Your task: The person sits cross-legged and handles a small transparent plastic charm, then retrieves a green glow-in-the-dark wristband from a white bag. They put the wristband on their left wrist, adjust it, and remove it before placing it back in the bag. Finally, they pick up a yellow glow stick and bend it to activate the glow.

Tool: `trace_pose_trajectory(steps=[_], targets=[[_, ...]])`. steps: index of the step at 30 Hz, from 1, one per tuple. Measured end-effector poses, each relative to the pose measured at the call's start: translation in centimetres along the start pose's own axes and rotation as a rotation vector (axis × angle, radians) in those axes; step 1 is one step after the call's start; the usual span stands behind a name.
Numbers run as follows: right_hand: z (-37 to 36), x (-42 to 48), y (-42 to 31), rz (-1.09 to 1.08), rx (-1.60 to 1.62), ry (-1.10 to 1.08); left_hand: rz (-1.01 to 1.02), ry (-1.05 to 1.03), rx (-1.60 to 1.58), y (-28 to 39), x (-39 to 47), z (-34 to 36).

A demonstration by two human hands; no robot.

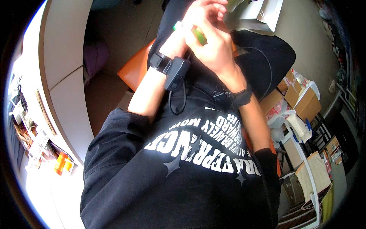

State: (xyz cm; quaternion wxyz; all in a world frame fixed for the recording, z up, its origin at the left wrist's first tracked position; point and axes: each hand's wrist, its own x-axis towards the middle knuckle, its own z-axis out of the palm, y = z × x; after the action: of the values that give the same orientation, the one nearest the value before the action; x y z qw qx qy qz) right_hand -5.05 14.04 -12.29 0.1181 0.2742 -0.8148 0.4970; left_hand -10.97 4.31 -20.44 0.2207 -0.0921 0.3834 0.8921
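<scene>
My right hand (211, 45) is closed around a small green object (199, 37), largely hidden by the fingers, against my left wrist. A white piece with a green edge (179, 26) shows across that wrist; glare hides whether it belongs to the same object. Beyond it, my left hand (206, 10) reaches the top edge with its fingers loosely bent and nothing visible in them. On my left forearm sits a black strap (160, 61) with a black box-shaped device (177, 73), from which a black cable (177, 110) loops down. Another black band (242, 96) wraps my right forearm.
Under my legs is an orange seat (135, 68). A white desk (64, 37) curves along the left, bearing an orange container (60, 163). White paper bag (266, 17) stands at the upper right. Cardboard boxes (307, 104) and plastic bags (277, 117) crowd a rack on the right.
</scene>
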Motion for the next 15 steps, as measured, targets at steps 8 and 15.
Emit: trace_pose_trajectory(steps=[8, 15], targets=[[-0.5, -1.2, 1.4, 0.362, 0.284, 0.023, -0.009, 0.044, -0.059, -0.6, -0.7, -0.1], [-0.6, -0.2, 1.5, 0.343, 0.266, 0.211, 0.135, 0.185, -0.086, 1.2, -2.1, 3.9]])
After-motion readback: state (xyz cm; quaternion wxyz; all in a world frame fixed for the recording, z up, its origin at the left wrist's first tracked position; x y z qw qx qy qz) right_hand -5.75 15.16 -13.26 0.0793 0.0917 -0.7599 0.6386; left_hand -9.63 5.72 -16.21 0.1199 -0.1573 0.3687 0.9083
